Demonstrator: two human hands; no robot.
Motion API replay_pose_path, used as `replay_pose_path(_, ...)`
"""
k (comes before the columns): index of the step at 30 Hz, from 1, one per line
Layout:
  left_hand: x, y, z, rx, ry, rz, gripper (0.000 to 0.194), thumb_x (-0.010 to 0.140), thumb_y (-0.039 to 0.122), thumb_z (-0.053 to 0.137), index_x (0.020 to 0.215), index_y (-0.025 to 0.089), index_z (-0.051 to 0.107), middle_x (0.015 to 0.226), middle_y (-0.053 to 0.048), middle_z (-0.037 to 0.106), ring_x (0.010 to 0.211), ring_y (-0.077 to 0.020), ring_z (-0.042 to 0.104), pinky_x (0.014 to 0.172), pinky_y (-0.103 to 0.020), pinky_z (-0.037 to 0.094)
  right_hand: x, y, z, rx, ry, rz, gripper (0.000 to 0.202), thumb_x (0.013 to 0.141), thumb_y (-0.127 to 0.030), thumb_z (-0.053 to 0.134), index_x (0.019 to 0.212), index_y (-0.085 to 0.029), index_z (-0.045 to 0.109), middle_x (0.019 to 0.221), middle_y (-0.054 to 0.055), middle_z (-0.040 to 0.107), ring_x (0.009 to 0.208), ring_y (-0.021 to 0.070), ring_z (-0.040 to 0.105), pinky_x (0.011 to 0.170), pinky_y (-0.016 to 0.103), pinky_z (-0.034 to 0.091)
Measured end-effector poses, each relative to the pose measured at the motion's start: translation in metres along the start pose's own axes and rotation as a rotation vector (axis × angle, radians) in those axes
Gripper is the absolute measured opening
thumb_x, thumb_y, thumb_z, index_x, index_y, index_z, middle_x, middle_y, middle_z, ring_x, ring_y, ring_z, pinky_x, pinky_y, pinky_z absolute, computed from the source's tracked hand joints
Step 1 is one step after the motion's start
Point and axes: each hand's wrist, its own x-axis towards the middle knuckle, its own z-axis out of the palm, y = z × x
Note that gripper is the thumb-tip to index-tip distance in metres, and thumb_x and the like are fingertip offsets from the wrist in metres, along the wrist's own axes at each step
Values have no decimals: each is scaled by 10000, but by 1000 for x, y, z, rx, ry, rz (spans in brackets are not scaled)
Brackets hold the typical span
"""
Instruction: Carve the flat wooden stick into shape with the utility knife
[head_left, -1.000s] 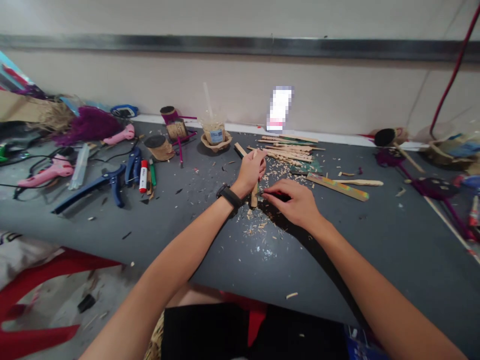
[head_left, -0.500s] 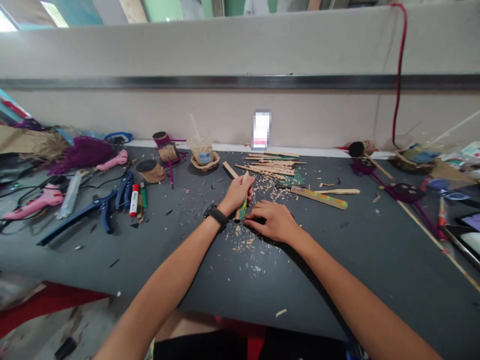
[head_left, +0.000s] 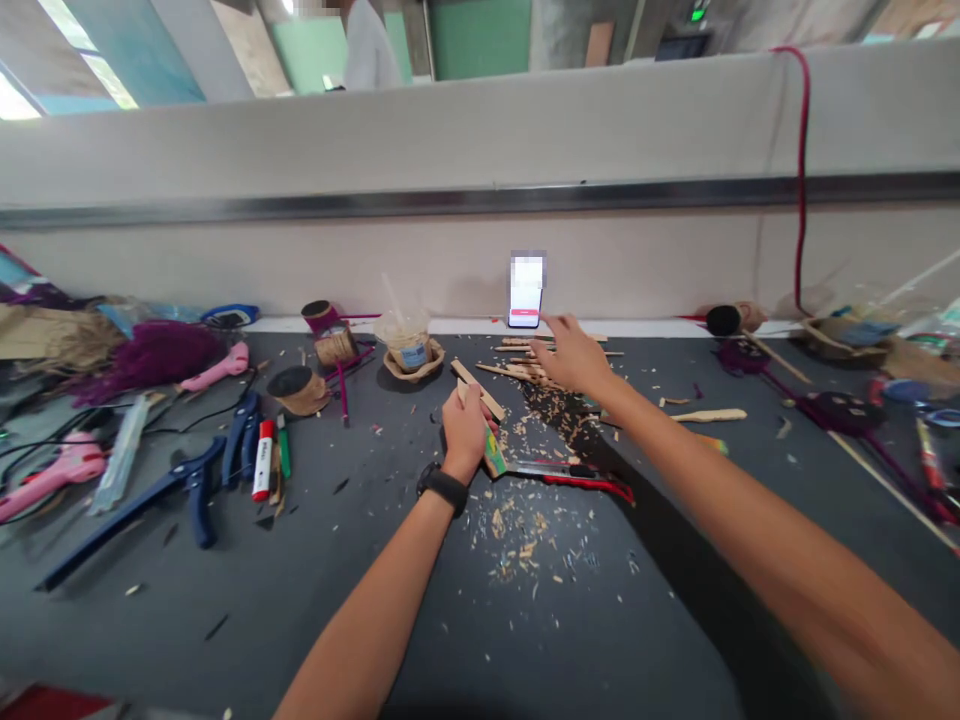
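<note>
My left hand, with a black watch on its wrist, is closed around a short strip of wood whose lower end is painted green and yellow. My right hand is stretched forward over carved sticks, its index finger extended close to the lower right edge of a lit phone. Whether that fingertip touches the phone I cannot tell. The phone stands upright against the wall. A red utility knife with its blade out lies on the table, the blade tip by the painted wood.
Wood shavings litter the grey table. Blue clamps, a red-capped marker and pink glue guns lie at left. A plastic cup sits in a cardboard holder near the wall. Purple yarn pieces lie at right.
My right hand has left the painted wood and reached forward to the phone. The utility knife now shows on the table. My left hand still grips the wood; the camera view has tilted up.
</note>
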Motion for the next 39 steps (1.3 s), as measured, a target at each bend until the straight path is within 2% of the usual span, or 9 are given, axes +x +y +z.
replay_pose_path(2, -2, 1, -1, 5, 11, -14, 271, 929, 445, 607, 793, 225, 526, 520, 82, 509, 349, -107, 488, 379, -216, 402, 43, 5, 4, -45, 4, 46, 711, 1056, -468, 465, 1702, -189, 367, 1556, 241, 520, 1266, 410, 617, 971, 544, 529)
replay_pose_path(5, -4, 3, -2, 25, 6, -32, 284, 923, 463, 599, 790, 227, 515, 515, 84, 507, 347, -106, 487, 370, -213, 390, 97, 16, 8, -76, 26, 158, 678, 1103, -486, 332, 1722, -211, 299, 1587, 255, 460, 1348, 441, 552, 1017, 590, 493)
replay_pose_path(7, -5, 4, -2, 40, 4, -47, 290, 916, 473, 597, 787, 227, 513, 513, 85, 505, 340, -105, 481, 360, -216, 385, 121, 23, 8, -103, 21, 189, 681, 1105, -530, 314, 1718, -233, 301, 1596, 253, 443, 1372, 468, 518, 1037, 628, 466)
replay_pose_path(10, -6, 5, -2, 25, 10, -58, 311, 894, 503, 617, 789, 229, 514, 512, 89, 499, 341, -104, 470, 363, -225, 408, 139, 31, 8, -175, 4, 173, 688, 1106, -553, 304, 1713, -230, 313, 1590, 256, 436, 1369, 485, 501, 1053, 653, 435)
replay_pose_path(15, -7, 7, -2, 12, 8, -78, 317, 875, 516, 635, 800, 230, 518, 512, 94, 490, 342, -101, 463, 355, -222, 405, 131, 36, 21, -332, 52, 74, 737, 1111, -588, 235, 1733, -193, 262, 1571, 289, 425, 1314, 487, 513, 1030, 651, 427)
replay_pose_path(19, -7, 9, -1, 2, 14, -95, 332, 877, 524, 660, 809, 230, 520, 514, 93, 490, 353, -98, 468, 369, -213, 409, 116, 43, 30, -403, 36, -6, 745, 1106, -592, 229, 1755, -228, 201, 1612, 286, 396, 1325, 511, 490, 1029, 667, 407)
replay_pose_path(29, -5, 8, -2, 16, 6, -81, 346, 850, 542, 666, 822, 235, 509, 522, 88, 515, 353, -104, 473, 365, -215, 408, 104, 54, 26, -419, -21, 3, 774, 1092, -559, 255, 1776, -243, 80, 1654, 254, 397, 1291, 476, 513, 1009, 630, 431)
replay_pose_path(34, -5, 9, -2, 45, 12, -71, 311, 869, 504, 636, 798, 232, 503, 523, 85, 515, 360, -101, 476, 371, -216, 420, 84, 64, 29, -429, -14, -86, 714, 1105, -527, 258, 1766, -270, 175, 1614, 203, 477, 1279, 431, 511, 1012, 583, 430)
replay_pose_path(39, -6, 10, -1, 53, 15, -78, 279, 884, 479, 616, 806, 230, 516, 523, 89, 509, 356, -102, 473, 362, -214, 415, 75, 75, 36, -444, -102, -255, 657, 1113, -548, 288, 1740, -351, 281, 1608, 147, 516, 1298, 397, 521, 1018, 528, 423)
